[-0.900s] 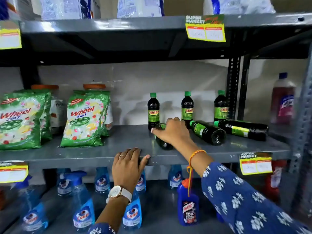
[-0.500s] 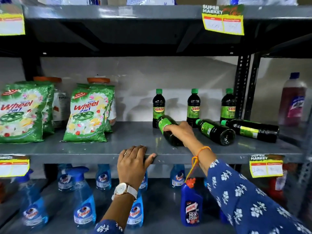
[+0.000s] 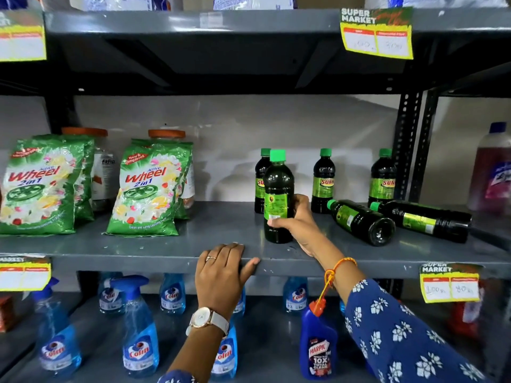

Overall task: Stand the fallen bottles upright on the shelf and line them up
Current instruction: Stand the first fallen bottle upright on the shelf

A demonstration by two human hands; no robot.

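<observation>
My right hand (image 3: pixel 297 222) grips a dark bottle with a green cap (image 3: pixel 278 189), which stands upright near the front of the grey middle shelf (image 3: pixel 166 244). Three like bottles stand upright at the back: one (image 3: pixel 260 175) just behind the held one, one (image 3: pixel 323 181) in the middle, one (image 3: pixel 383 178) at the right. Two more lie on their sides to the right, the nearer fallen bottle (image 3: pixel 362 221) and the farther fallen bottle (image 3: pixel 423 219), caps pointing left. My left hand (image 3: pixel 224 269) rests flat on the shelf's front edge.
Green Wheel detergent bags (image 3: pixel 150 186) with orange-lidded jars behind fill the shelf's left half. A dark perforated upright post (image 3: pixel 406 145) stands at the right. A pink bottle (image 3: pixel 492 172) sits beyond it. Blue Colin spray bottles (image 3: pixel 139 333) and a Harpic bottle (image 3: pixel 318 346) stand below.
My right hand took the leftmost fallen bottle, tipped it up from lying, and now holds it upright on the shelf. My left hand stayed on the edge.
</observation>
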